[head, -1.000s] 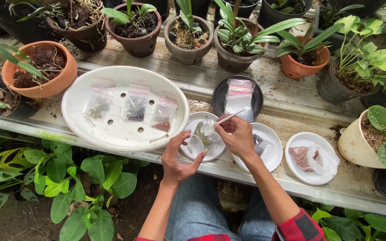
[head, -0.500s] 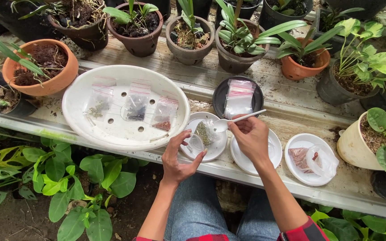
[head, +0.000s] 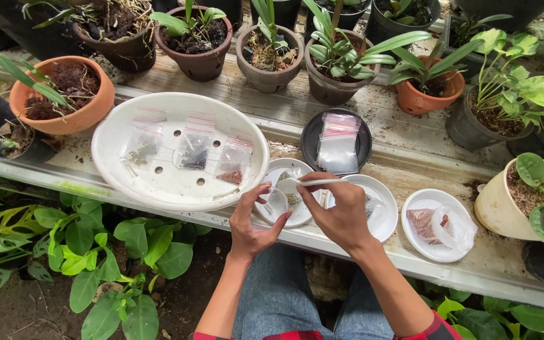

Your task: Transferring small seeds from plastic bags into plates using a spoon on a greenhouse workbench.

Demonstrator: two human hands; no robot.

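Observation:
My left hand [head: 251, 225] pinches a small clear zip bag [head: 276, 201] by its edge, just above a small white saucer [head: 288, 179] that has some seeds in it. My right hand [head: 341, 211] holds a white plastic spoon [head: 303, 183], its bowl pointing left toward the bag's mouth. Under my right hand sits a second white saucer [head: 378, 195]. Both hands hover at the front edge of a wooden bench [head: 404, 157].
A big white perforated dish [head: 171, 182] at the left holds three small seed bags. A black saucer [head: 313, 132] carries a stack of clear bags. A white saucer [head: 420, 204] at the right holds reddish seeds and a bag. Potted plants line the back and sides.
Both hands have drawn back toward me from over the saucers. The left hand now lifts the small bag, and the spoon has swung level toward it.

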